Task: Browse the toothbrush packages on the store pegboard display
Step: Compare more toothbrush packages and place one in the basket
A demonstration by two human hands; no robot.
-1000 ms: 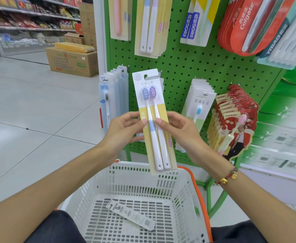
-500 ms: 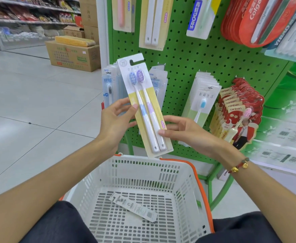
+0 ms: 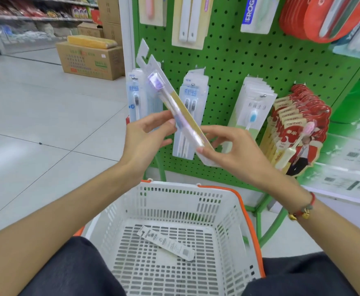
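A yellow-and-white two-toothbrush package [image 3: 170, 99] is held edge-on between both hands in front of the green pegboard [image 3: 234, 60], its top tilted up to the left. My left hand [image 3: 145, 137] pinches its middle with thumb and fingertips. My right hand [image 3: 232, 150] pinches its lower end. More toothbrush packages hang on pegs behind: pale blue packs [image 3: 134, 97], a second pale blue stack [image 3: 193, 97], a white pack with a blue brush [image 3: 253, 110] and red packs [image 3: 298, 129].
A white plastic basket with orange trim [image 3: 228, 212] sits on my lap below the hands, holding one small long box [image 3: 168, 244]. Cardboard boxes [image 3: 89, 58] stand on the tiled aisle floor at left. Larger packages hang along the pegboard top.
The package has been turned from face-on to edge-on and tilted further left. Both hands shifted with it, the right hand sliding to its lower end.
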